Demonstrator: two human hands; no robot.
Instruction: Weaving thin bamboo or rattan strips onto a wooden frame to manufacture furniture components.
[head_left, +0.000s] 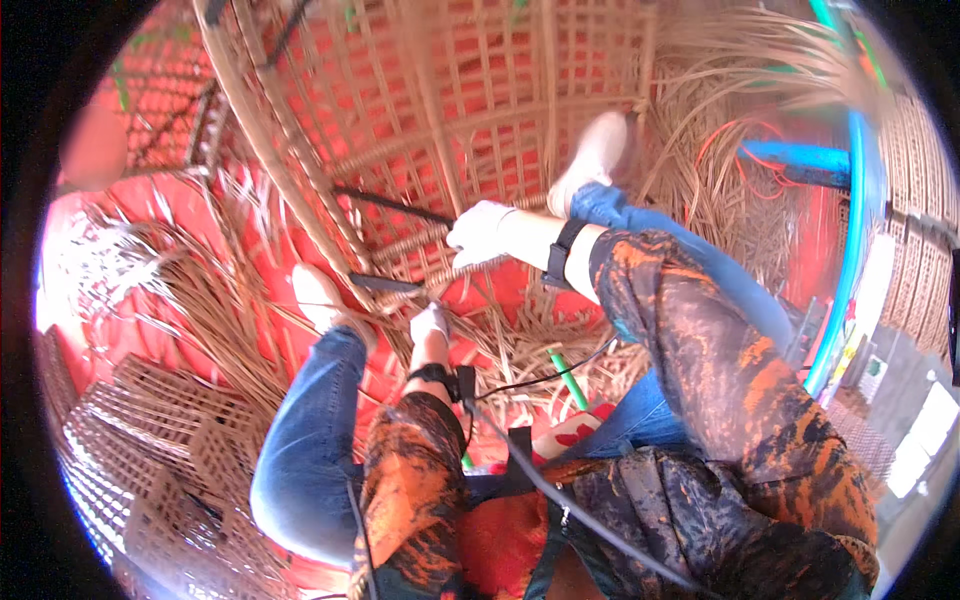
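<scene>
A large woven rattan panel (400,110) with an open lattice and thick pole edges stands in front of me. My right hand (480,232), in a white glove, is closed at its lower part; what the fingers hold is hidden. A dark flat bar (392,205) runs across the weave and ends beside this hand. Nearer to me, my left hand (429,322), also gloved, is closed just below the panel's lower corner, among loose strips (490,345). Its grip is too small to make out. A second dark strip (385,284) lies at that corner, above the left hand.
Bundles of rattan strips (190,290) lie on the red ground sheet (270,240) at left, with more strips (740,60) at far right. Woven pieces (150,440) are stacked at lower left. A blue tube (852,250) curves along the right. A green stick (568,380) lies between my legs.
</scene>
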